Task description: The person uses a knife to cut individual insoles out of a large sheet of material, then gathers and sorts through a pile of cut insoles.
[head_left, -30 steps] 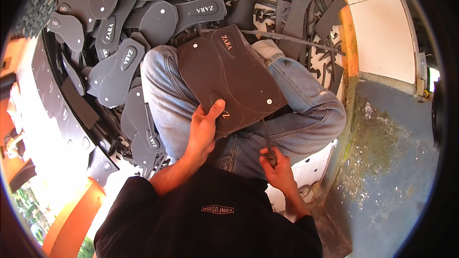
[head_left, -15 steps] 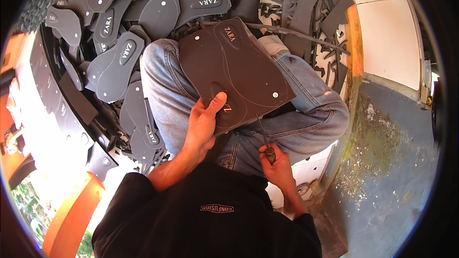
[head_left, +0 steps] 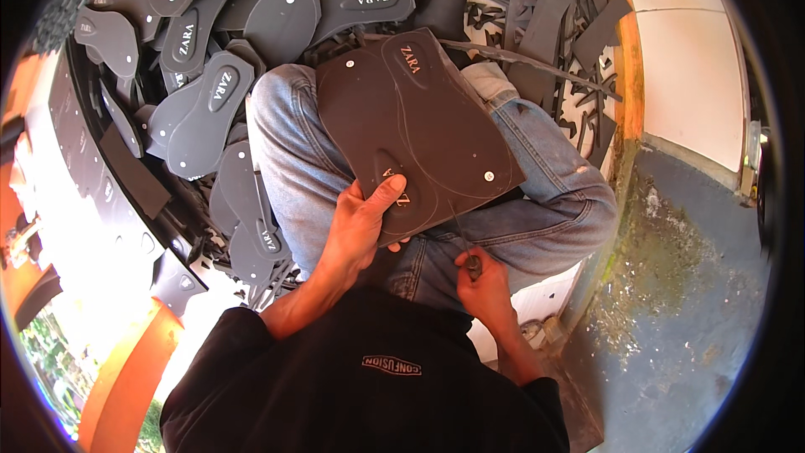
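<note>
We begin with the flat rectangular sheet of dark brown foam-like material, which lies slantwise across the lap, over crossed legs in faded blue denim jeans. Two sole-shaped outlines curve over it, each with a raised oval pad. Our left hand grips its near left corner, thumb on top and fingers underneath. Our right hand is curled round the dark handle of a slim knife, whose thin blade reaches the sheet's near edge (we cannot tell whether the tip is in the material or just over it).

We judge the step in hand to be cutting a sole out along its outline, with both shapes yet to be freed. The next move seems to call for a firm left grip and a steady blade along the curve, clear of the fingers below.

Farther out, past the knees and to the left, loose dark grey cut soles overlap in a heap. Dark strip-like offcuts lie beyond the sheet's far right side, by the orange-yellow edge strip of the pale ground. We make out no container holding any of these; soles and scraps lie loose.
</note>
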Demonstrator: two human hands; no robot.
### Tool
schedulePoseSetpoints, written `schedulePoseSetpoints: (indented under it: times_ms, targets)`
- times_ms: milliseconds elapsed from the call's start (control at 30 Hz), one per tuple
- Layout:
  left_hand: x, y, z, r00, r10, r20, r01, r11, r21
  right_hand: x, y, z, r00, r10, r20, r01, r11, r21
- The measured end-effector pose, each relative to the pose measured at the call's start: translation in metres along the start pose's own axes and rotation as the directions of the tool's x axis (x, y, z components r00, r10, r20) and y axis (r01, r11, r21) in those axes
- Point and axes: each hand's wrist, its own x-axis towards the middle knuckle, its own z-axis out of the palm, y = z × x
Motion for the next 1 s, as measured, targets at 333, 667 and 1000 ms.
schedulePoseSetpoints:
  times_ms: [333, 667, 1000]
  targets:
    - [-0.002, 0.003, -0.002, 0.999, -0.031, 0.015, 0.031, 0.999, 0.019, 0.014, -0.006, 0.001, 0.999, 0.029, 0.044, -0.027, 0.998, -0.057]
    - [-0.001, 0.003, -0.003, 0.999, -0.051, -0.013, 0.052, 0.997, 0.057, 0.033, -0.009, 0.004, 0.998, -0.016, 0.065, 0.022, 0.996, -0.085]
    - [0.0, 0.005, -0.004, 0.997, -0.077, -0.008, 0.077, 0.992, 0.097, 0.054, -0.015, 0.003, 0.99, -0.077, 0.117, 0.096, 0.983, -0.157]
